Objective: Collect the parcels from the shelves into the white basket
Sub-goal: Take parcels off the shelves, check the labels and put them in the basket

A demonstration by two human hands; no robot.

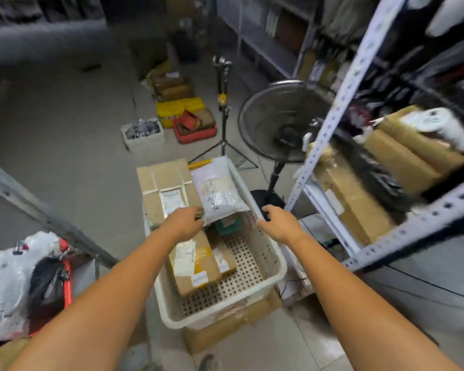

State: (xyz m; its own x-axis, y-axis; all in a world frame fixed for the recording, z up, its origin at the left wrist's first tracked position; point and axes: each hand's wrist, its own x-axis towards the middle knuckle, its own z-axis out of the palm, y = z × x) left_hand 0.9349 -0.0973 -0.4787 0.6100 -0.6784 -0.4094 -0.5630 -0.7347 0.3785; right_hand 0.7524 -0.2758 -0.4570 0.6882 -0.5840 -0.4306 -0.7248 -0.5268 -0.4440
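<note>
We had the white basket (275,266) set on a flat carton (233,326), at six o'clock from the fan (281,124) and close to the shelf rack (342,103) at three o'clock. We judged that this kept the carry from shelf to basket short. Our right hand (280,223) curled its fingers over the basket's three o'clock rim, apparently to steady it. Our left hand (184,223) pinched the near corner of a white mailer bag (217,194), fingers bunched on its edge; the thumb was hidden. The bag lay tilted at the basket's twelve o'clock end, beside a big cardboard box (168,188) that overhung the eleven o'clock rim, too long to lie flat, we guessed. Smaller taped boxes (196,263) lay flat on the perforated floor at the centre, with the four o'clock part bare for more. Brown parcels (359,207) waited on the rack at three o'clock.
</note>
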